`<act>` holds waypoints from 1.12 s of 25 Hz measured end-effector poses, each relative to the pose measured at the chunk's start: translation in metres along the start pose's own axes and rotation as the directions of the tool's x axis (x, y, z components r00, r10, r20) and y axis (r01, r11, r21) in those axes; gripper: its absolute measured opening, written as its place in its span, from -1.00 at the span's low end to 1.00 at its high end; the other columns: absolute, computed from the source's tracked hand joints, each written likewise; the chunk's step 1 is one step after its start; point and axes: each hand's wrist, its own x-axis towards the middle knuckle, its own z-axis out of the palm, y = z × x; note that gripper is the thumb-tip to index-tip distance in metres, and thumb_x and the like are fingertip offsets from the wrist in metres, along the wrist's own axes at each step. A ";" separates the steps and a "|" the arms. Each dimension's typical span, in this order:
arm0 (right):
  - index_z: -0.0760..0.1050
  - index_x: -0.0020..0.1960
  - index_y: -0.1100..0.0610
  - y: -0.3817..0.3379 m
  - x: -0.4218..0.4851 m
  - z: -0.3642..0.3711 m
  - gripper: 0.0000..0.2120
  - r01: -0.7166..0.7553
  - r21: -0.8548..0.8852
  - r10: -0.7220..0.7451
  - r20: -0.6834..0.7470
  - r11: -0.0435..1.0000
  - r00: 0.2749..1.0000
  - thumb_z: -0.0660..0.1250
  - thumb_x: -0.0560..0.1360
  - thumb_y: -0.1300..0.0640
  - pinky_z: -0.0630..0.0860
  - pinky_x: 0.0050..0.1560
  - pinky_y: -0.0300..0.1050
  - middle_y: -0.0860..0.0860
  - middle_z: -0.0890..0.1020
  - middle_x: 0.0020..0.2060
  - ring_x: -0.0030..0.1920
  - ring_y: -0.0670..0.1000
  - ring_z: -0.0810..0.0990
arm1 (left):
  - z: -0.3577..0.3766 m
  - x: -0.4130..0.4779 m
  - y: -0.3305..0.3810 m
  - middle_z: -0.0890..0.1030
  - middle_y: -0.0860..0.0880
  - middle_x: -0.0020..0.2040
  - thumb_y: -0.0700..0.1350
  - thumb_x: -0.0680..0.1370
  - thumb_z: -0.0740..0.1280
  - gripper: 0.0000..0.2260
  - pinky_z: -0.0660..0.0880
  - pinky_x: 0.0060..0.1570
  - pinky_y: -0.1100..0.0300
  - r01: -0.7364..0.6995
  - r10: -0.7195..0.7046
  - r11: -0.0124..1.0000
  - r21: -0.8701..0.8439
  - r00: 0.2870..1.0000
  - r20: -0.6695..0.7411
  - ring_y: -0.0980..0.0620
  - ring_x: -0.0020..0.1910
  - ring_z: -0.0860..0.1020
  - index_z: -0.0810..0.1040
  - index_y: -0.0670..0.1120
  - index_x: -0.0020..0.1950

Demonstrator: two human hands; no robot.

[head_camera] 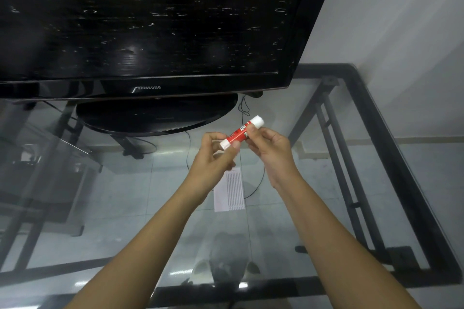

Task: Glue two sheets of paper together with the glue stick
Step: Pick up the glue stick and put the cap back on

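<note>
A red and white glue stick [238, 133] is held above the glass table, tilted with one white end up to the right. My left hand [216, 158] pinches its lower white end between thumb and fingers. My right hand [270, 149] grips its red middle and upper part. A small strip of lined white paper [229, 190] lies flat on the glass just below my hands, partly hidden by my left wrist. Only this one paper piece is visible.
A large black television [150, 20] on an oval base [155, 115] stands at the back of the glass table [326, 183]. The table's black metal frame [391, 158] runs along the right and front. Cables hang behind the base. A white wall rises at right.
</note>
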 end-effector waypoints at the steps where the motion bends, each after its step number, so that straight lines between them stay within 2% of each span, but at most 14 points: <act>1: 0.61 0.02 0.16 -0.001 0.000 0.000 -0.69 0.002 0.003 -0.002 0.000 1.000 1.000 0.39 0.41 -0.05 0.54 -0.07 -0.32 0.01 0.69 -0.11 -0.07 -0.10 0.66 | -0.001 -0.001 -0.001 0.56 -0.02 -0.25 0.12 0.51 0.26 -0.73 0.47 -0.32 0.29 -0.074 0.074 0.997 0.004 0.997 -0.032 0.16 -0.39 0.50 0.45 -0.06 0.01; 2: 0.61 0.01 0.14 -0.002 0.000 0.001 -0.70 0.005 0.002 -0.005 0.006 1.000 1.000 0.39 0.41 -0.05 0.53 -0.09 -0.34 -0.01 0.70 -0.12 -0.07 -0.11 0.66 | -0.001 -0.001 -0.001 0.54 0.00 -0.32 0.12 0.52 0.24 -0.73 0.45 -0.35 0.29 -0.075 0.074 0.997 -0.007 0.997 -0.037 0.14 -0.42 0.47 0.46 -0.09 -0.05; 4: 0.62 -0.04 0.07 -0.003 -0.001 0.002 -0.78 0.015 -0.016 -0.014 0.031 1.000 0.999 0.40 0.41 -0.04 0.52 -0.10 -0.37 -0.06 0.71 -0.18 -0.07 -0.12 0.66 | 0.000 0.001 0.002 0.44 0.01 -0.49 0.19 0.57 0.08 -0.59 0.36 -0.43 0.26 0.108 -0.108 0.992 -0.064 0.994 -0.003 0.11 -0.51 0.36 0.47 -0.11 -0.21; 6: 0.62 -0.09 0.04 -0.004 -0.001 0.004 -0.84 0.018 -0.035 -0.017 0.039 0.999 0.999 0.40 0.42 -0.03 0.52 -0.11 -0.39 -0.10 0.71 -0.22 -0.08 -0.13 0.66 | 0.000 0.002 0.004 0.42 0.01 -0.50 0.24 0.56 0.01 -0.51 0.35 -0.42 0.24 0.217 -0.215 0.970 -0.112 0.976 0.029 0.10 -0.52 0.35 0.47 -0.12 -0.21; 8: 0.62 -0.08 0.06 -0.005 -0.002 0.005 -0.83 0.026 -0.031 -0.026 0.023 0.999 0.999 0.40 0.42 -0.02 0.51 -0.13 -0.40 -0.08 0.71 -0.21 -0.10 -0.14 0.66 | 0.002 -0.001 0.003 0.48 0.04 -0.39 0.24 0.49 0.15 -0.58 0.43 -0.36 0.26 0.056 -0.058 0.993 -0.103 0.998 -0.020 0.13 -0.44 0.42 0.47 -0.11 -0.04; 10: 0.62 -0.05 0.08 -0.006 -0.001 0.004 -0.80 0.027 -0.029 -0.027 0.017 0.999 0.999 0.39 0.42 -0.03 0.51 -0.15 -0.40 -0.06 0.71 -0.18 -0.10 -0.14 0.66 | 0.001 -0.004 0.001 0.48 0.07 -0.39 0.17 0.48 0.24 -0.66 0.43 -0.38 0.27 -0.093 0.088 0.993 -0.067 0.994 -0.069 0.15 -0.43 0.42 0.46 -0.10 -0.02; 13: 0.62 -0.09 0.05 -0.005 -0.002 0.005 -0.83 0.034 -0.055 -0.031 0.062 0.998 0.998 0.39 0.42 -0.04 0.51 -0.13 -0.40 -0.10 0.71 -0.22 -0.09 -0.13 0.66 | -0.003 0.003 0.002 0.42 0.02 -0.51 0.20 0.57 0.07 -0.56 0.35 -0.48 0.28 0.073 -0.074 0.997 -0.022 0.996 -0.046 0.14 -0.55 0.35 0.50 -0.09 -0.25; 15: 0.62 -0.08 0.05 -0.005 -0.003 0.005 -0.81 0.039 -0.068 -0.035 0.057 0.997 0.998 0.39 0.42 -0.05 0.51 -0.12 -0.39 -0.10 0.71 -0.22 -0.09 -0.12 0.66 | -0.006 0.006 0.002 0.51 -0.02 -0.46 0.23 0.57 -0.01 -0.52 0.41 -0.44 0.28 0.141 -0.140 0.990 0.012 0.990 -0.020 0.12 -0.53 0.42 0.50 -0.04 -0.26; 17: 0.61 -0.09 0.05 -0.005 -0.001 0.004 -0.83 0.050 -0.050 -0.049 0.016 0.998 0.999 0.39 0.42 -0.03 0.52 -0.13 -0.39 -0.10 0.71 -0.22 -0.09 -0.13 0.66 | -0.007 0.004 0.001 0.59 -0.01 -0.18 0.16 0.56 0.14 -0.77 0.51 -0.28 0.29 0.011 -0.010 1.000 0.024 0.999 -0.043 0.14 -0.34 0.54 0.47 0.05 -0.05; 18: 0.61 -0.09 0.04 -0.005 0.000 0.003 -0.84 0.052 -0.049 -0.053 -0.001 0.997 0.999 0.40 0.42 -0.03 0.52 -0.14 -0.38 -0.10 0.71 -0.22 -0.09 -0.13 0.66 | -0.008 0.001 0.000 0.57 0.07 -0.09 0.09 0.52 0.27 -0.84 0.52 -0.21 0.36 -0.105 0.112 0.988 0.115 0.992 -0.063 0.18 -0.23 0.56 0.42 0.08 0.03; 21: 0.60 -0.12 -0.02 -0.004 0.001 0.002 -0.85 0.057 -0.122 -0.054 0.023 0.991 0.998 0.38 0.41 -0.09 0.51 -0.17 -0.41 -0.17 0.70 -0.23 -0.10 -0.17 0.65 | -0.007 -0.003 -0.006 0.50 0.25 -0.11 -0.10 0.43 0.44 -0.76 0.45 -0.20 0.54 -0.333 0.402 0.866 0.374 0.907 -0.123 0.36 -0.13 0.52 0.45 0.02 0.01; 23: 0.58 -0.10 -0.10 -0.003 0.005 -0.002 -0.81 0.064 -0.193 -0.054 0.058 0.979 0.997 0.32 0.40 -0.18 0.51 -0.16 -0.41 -0.23 0.68 -0.22 -0.08 -0.20 0.64 | -0.007 -0.003 -0.009 0.49 0.28 -0.11 -0.14 0.42 0.46 -0.80 0.42 -0.21 0.57 -0.361 0.451 0.844 0.398 0.878 -0.160 0.40 -0.13 0.52 0.49 -0.03 -0.04; 25: 0.54 -0.03 -0.17 0.002 0.015 -0.015 -0.76 0.105 -0.311 -0.106 0.015 0.944 0.994 0.21 0.44 -0.24 0.49 0.00 -0.32 -0.20 0.66 -0.08 0.01 -0.16 0.61 | -0.008 0.000 -0.012 0.49 0.28 -0.11 -0.13 0.42 0.46 -0.81 0.41 -0.22 0.58 -0.344 0.432 0.863 0.370 0.882 -0.189 0.41 -0.14 0.52 0.49 -0.02 -0.06; 28: 0.47 0.25 0.01 0.019 0.034 -0.050 -0.72 0.075 -0.540 -0.213 -0.198 0.838 0.957 0.17 0.57 0.01 0.42 0.22 -0.13 0.00 0.56 0.20 0.19 -0.01 0.52 | -0.013 0.001 -0.014 0.51 0.25 -0.12 -0.09 0.42 0.45 -0.80 0.42 -0.24 0.58 -0.311 0.410 0.875 0.372 0.884 -0.224 0.40 -0.16 0.53 0.46 0.04 -0.07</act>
